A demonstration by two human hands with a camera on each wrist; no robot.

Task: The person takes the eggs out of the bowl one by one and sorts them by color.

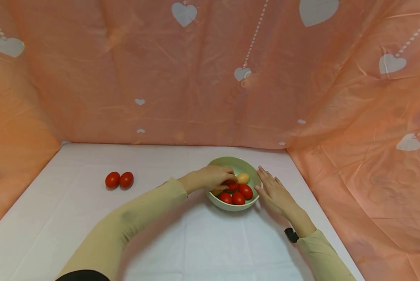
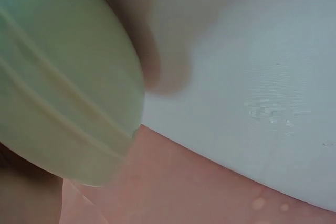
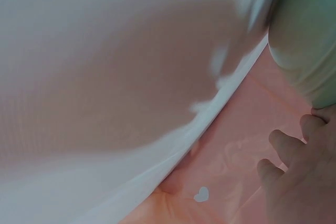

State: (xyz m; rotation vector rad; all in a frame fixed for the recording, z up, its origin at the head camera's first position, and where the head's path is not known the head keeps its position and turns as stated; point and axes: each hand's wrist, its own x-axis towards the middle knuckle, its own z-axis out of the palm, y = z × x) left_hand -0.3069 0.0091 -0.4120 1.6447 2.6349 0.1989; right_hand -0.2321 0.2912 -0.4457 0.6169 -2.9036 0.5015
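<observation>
A pale green bowl (image 1: 229,208) holds several glossy red, egg-shaped tomatoes (image 1: 238,198) and a yellow egg-shaped piece (image 1: 243,178). Another yellow piece (image 1: 217,192) is partly covered by my left hand (image 1: 211,177). That hand reaches in over the left rim, with its thumb and fingers around a red tomato (image 1: 232,185). My right hand (image 1: 274,195) lies along the bowl's right side, fingers extended and fingertips at the rim. In the left wrist view, the bowl's outer wall (image 2: 68,77) hides the fingers. The right wrist view has the right fingers (image 3: 289,148) beside the bowl (image 3: 304,40).
Two more red tomatoes (image 1: 119,180) sit side by side on the white-covered table (image 1: 181,242), well to the left of the bowl. An orange-pink curtain (image 1: 195,86) with pale hearts hangs behind the table and along both sides.
</observation>
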